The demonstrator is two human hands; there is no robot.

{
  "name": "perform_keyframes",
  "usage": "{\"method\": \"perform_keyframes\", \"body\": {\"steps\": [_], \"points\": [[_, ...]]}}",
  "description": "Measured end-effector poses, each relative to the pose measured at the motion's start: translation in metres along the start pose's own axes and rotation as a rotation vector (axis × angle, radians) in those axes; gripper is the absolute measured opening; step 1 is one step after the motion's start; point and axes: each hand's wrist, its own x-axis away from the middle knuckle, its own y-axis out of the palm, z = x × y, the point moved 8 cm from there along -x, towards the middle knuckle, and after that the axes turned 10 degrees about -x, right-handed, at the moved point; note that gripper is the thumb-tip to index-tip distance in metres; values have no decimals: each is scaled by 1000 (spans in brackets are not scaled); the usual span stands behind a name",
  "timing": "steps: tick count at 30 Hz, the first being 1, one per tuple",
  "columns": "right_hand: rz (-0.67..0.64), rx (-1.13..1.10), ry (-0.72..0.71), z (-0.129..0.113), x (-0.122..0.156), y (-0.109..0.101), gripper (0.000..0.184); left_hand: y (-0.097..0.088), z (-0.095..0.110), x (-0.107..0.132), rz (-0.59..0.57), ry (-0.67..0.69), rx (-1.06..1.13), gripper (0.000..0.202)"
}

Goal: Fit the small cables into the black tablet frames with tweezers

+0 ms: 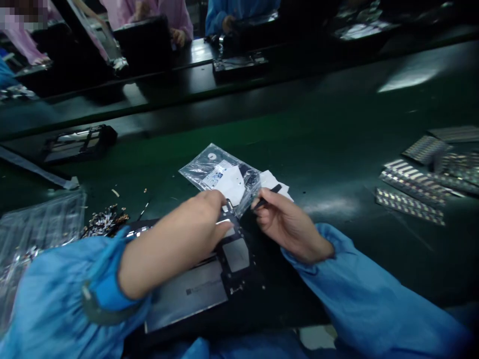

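A dark flat device chassis [209, 284] with grey panels lies on the green bench in front of me. My left hand [204, 219] rests on its upper part, fingers pressed down flat on a small grey piece. My right hand [288, 224] is closed in a pinch round a thin black tool [270, 193], its tip pointing at the chassis's top edge. Just beyond both hands lies a clear plastic bag [220, 174] with white papers inside. Both sleeves are blue.
Strips of small shiny parts [415, 187] lie at the right. A clear bag [37, 224] and shiny scraps [105, 222] sit at the left. A black tray [78, 143] stands further back. Other people in pink and blue coats work at the far bench.
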Motion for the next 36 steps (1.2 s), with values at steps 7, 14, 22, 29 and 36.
{"method": "perform_keyframes", "body": {"steps": [7, 14, 22, 29, 36], "points": [[-254, 577, -288, -4, 4, 70, 22, -50, -73, 81, 133, -298, -272, 30], [-318, 907, -241, 53, -30, 103, 19, -35, -112, 137, 209, -570, -87, 34], [-265, 1067, -335, 48, -29, 97, 20, -8, -177, 215, 281, -859, 55, 34], [-268, 1195, -550, 40, -17, 104, 20, 7, -200, 243, 232, -942, 13, 34], [-73, 802, -401, 33, -26, 85, 33, 18, -199, 228, 337, -837, -62, 34]]}}
